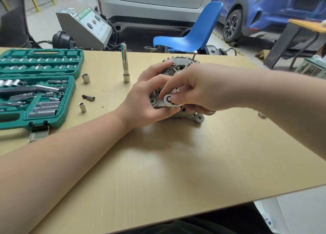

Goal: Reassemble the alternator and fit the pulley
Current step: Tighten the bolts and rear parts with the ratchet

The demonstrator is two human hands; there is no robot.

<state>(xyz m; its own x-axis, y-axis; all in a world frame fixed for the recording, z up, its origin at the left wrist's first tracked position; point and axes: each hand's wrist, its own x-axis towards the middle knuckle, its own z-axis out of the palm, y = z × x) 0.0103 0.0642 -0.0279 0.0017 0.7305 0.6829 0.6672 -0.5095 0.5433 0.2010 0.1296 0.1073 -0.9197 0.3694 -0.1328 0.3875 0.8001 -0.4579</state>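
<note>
A grey metal alternator lies on the wooden table, mostly covered by both hands. My left hand grips its left side, fingers curled over the top and thumb under the near edge. My right hand reaches over the housing from the right and pinches a small round metal ring or washer against the near face. A mounting lug sticks out at the near right. I cannot pick out the pulley; the hands hide the middle of the alternator.
An open green socket set case fills the table's left. Loose sockets, a bit adapter and an upright extension bar with socket stand left of the alternator. A nut lies at right. A blue chair and cars stand beyond.
</note>
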